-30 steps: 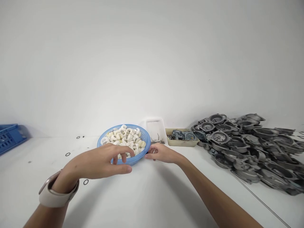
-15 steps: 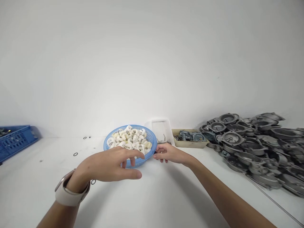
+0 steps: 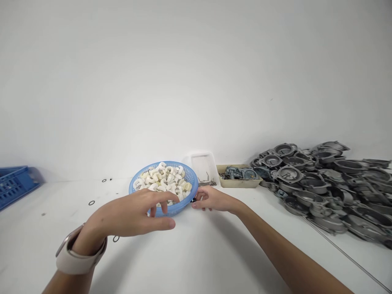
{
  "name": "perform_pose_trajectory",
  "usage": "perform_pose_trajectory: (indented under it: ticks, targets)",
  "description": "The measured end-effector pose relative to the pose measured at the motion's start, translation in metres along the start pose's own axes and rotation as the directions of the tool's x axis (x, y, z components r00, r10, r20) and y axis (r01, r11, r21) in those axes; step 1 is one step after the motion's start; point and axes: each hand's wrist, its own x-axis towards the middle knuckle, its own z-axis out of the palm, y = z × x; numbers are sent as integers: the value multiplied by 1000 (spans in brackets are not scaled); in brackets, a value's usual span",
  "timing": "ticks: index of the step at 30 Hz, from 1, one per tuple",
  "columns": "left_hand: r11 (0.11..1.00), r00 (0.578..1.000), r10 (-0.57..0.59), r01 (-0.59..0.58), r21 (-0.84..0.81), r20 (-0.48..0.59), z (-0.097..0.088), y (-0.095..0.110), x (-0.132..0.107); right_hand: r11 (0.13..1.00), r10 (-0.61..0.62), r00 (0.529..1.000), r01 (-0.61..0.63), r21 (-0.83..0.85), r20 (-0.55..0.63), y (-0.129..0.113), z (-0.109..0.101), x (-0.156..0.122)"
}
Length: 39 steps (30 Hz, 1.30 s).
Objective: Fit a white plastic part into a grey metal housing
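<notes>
At near left, a watch (image 3: 76, 262) circles the left wrist. The left hand (image 3: 131, 212) hangs over the near rim of a blue basket (image 3: 192, 176), its grip loose and wide. By the basket's right side, the right hand (image 3: 212, 199) curls its fingers around or beside a dark piece (image 3: 193, 200); I cannot tell whether its grip holds it. White parts (image 3: 163, 179) fill the basket. Black rings (image 3: 91, 203) dot the table (image 3: 183, 253) at left. Farther right are a white tray (image 3: 203, 163), a box (image 3: 240, 184) and heaped castings (image 3: 310, 199).
</notes>
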Motion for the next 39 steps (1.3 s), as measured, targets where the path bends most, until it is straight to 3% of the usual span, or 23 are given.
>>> perform_pose_trajectory:
  ticks: [14,25,39]
  targets:
    - [1000,999,-31,31,-4,-8,2,-2,-6,999,3,1000,-3,34,-17,5,3,3]
    - [999,999,-38,38,-4,-10,3,-5,-7,992,26,993,-12,124,-114,6,1,1]
    - [999,999,-45,45,10,-23,3,-5,-10,976,9,999,2,217,-53,6,0,-3]
